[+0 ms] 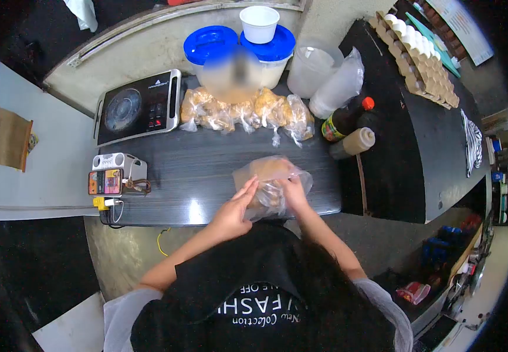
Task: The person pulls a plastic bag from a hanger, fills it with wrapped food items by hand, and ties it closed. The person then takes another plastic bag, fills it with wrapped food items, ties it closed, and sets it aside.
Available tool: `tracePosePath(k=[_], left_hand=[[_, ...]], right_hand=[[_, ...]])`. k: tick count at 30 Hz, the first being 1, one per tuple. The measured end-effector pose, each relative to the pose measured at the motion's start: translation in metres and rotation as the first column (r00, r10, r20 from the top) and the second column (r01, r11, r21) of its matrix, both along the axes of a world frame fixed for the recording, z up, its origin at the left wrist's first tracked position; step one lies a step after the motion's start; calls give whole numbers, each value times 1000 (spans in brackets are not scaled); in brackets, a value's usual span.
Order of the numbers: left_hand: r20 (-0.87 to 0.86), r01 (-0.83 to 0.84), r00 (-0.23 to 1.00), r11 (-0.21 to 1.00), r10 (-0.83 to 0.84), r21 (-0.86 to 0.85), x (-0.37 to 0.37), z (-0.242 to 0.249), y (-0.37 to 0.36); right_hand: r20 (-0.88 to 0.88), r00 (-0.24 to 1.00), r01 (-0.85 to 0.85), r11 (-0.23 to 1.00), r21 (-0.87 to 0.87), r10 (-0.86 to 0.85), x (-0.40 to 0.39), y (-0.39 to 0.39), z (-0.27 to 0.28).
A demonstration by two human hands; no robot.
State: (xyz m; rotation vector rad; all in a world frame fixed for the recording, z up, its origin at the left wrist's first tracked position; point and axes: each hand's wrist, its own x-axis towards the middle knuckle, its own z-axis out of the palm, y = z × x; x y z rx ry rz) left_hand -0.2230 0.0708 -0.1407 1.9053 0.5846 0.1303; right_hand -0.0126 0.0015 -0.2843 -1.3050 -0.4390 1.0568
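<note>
Bag [273, 173], clear plastic around brown contents [258, 210], sits near the front edge of the table [178, 170]. Left hand [234, 210] touches it, fingers extended, grip unclosed; whether the right hand [293, 191] grasps plastic, I cannot tell. Filled bags [222, 114] sit before blue-lidded tubs [212, 44]; table surface stretches left toward a phone [105, 182].

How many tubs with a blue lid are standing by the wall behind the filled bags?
2: the left tub, nearer the cooktop, and the right tub, with a white container on top. Blur covers part of both; more could be hidden.
</note>
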Motion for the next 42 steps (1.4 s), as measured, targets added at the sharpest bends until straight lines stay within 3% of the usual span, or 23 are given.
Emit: tracePosePath(k=[2,4,7,9,12,15,18,21,23,24,25,26,29,34,35,38,39,42], left_hand=[[38,-16,999,1000,16,-1,1,0,1],[35,-4,999,999,2,55,-1,-5,2],[51,20,998,990,-27,137,-4,-12,1],[62,37,997,984,-49,177,-5,-13,2],[53,46,997,985,-55,167,-5,-7,2],[15,44,999,995,-46,88,-5,2,2],[14,41,999,997,-42,67,-5,6,4],[89,20,996,996,-28,85,-7,-1,4],[179,2,983,989,-30,151,-9,-21,4],[150,-10,989,996,-4,88,-10,-20,3],[121,-23,992,999,20,24,-10,-20,2],[91,-37,995,998,41,-41,-11,-20,0],[2,-93,996,995,93,20,-19,-28,-6],[-86,-188,978,982,189,13,-36,-46,-15],[-97,-194,976,981,192,-8,-39,-48,-15],[-72,-231,971,973,229,-25,-52,-54,-16],[-66,-247,968,968,244,-45,-55,-52,-16],[-24,-284,959,956,283,-69,-63,-40,-15]], right_hand=[[492,855,-71,976,-207,167,1,-5,-20],[738,588,-56,927,-371,331,-4,-7,-7],[868,323,-7,918,-397,378,-6,-10,49],[946,232,-12,974,-228,225,-10,-8,74],[958,-43,-76,956,-284,282,-14,-17,50],[798,-100,-210,771,-601,594,-3,-19,44],[481,116,-311,491,-813,869,1,-4,124],[634,26,-644,498,-580,773,32,0,161],[572,94,-734,445,-514,815,44,27,189],[537,122,-774,419,-476,835,46,44,198],[584,243,-702,556,-445,775,41,61,202],[635,372,-706,651,-281,677,42,84,177],[509,504,-664,690,-288,698,18,162,141],[818,226,-513,778,-362,529,-52,263,100],[889,82,-457,810,-368,450,-59,284,70],[821,-238,-250,784,-568,519,-89,300,85],[761,-194,-243,721,-649,620,-88,320,60],[736,-323,-186,722,-666,595,-91,321,78]])
